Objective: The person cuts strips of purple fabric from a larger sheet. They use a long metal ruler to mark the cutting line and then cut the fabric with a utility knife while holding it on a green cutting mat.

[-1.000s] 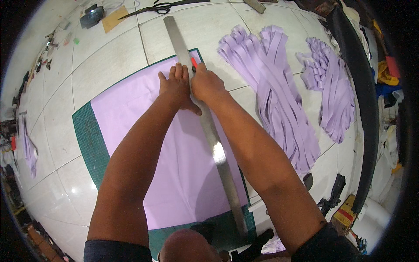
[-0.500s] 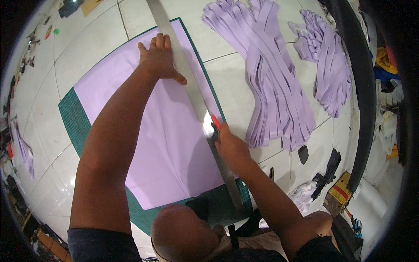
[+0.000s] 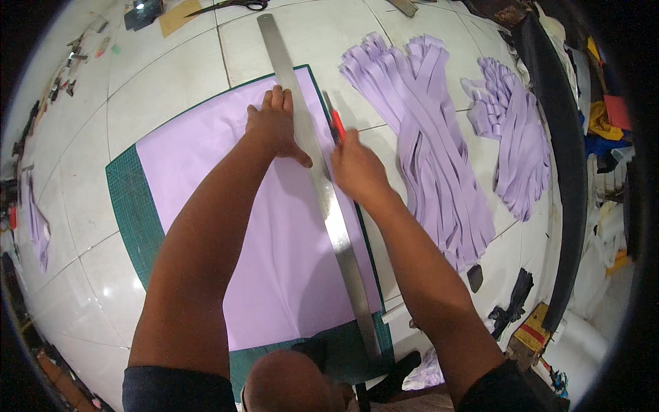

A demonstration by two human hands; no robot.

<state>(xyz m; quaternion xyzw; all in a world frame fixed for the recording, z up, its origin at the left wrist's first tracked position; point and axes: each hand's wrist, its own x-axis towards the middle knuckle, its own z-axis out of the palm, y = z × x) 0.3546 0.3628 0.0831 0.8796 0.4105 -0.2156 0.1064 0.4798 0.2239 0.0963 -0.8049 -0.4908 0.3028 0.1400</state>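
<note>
A sheet of lilac cloth (image 3: 199, 151) lies on a green cutting mat (image 3: 130, 199). Across it runs a long steel ruler (image 3: 336, 230), close to the sheet's right side, leaving a narrow lilac strip beyond. My left hand (image 3: 274, 130) presses flat at the ruler's left edge near its far end, fingers stretched forward and thumb on the metal. To the right of the ruler, my right hand (image 3: 358, 168) is closed round a red cutter knife (image 3: 338, 126). Its tip points away from me, by the mat's far right edge.
Two bundles of lilac strips, a large one (image 3: 429, 151) and a smaller one (image 3: 515, 144), lie on the white tiles at right. Scissors (image 3: 237, 5) rest at the far edge. A black roll (image 3: 566, 172) borders the right side. My knee (image 3: 288, 384) is close below the mat.
My right hand has moved away from me along the ruler with the cutter knife, which now sits farther right of the metal. My left hand keeps its place. The whole view has shifted.
</note>
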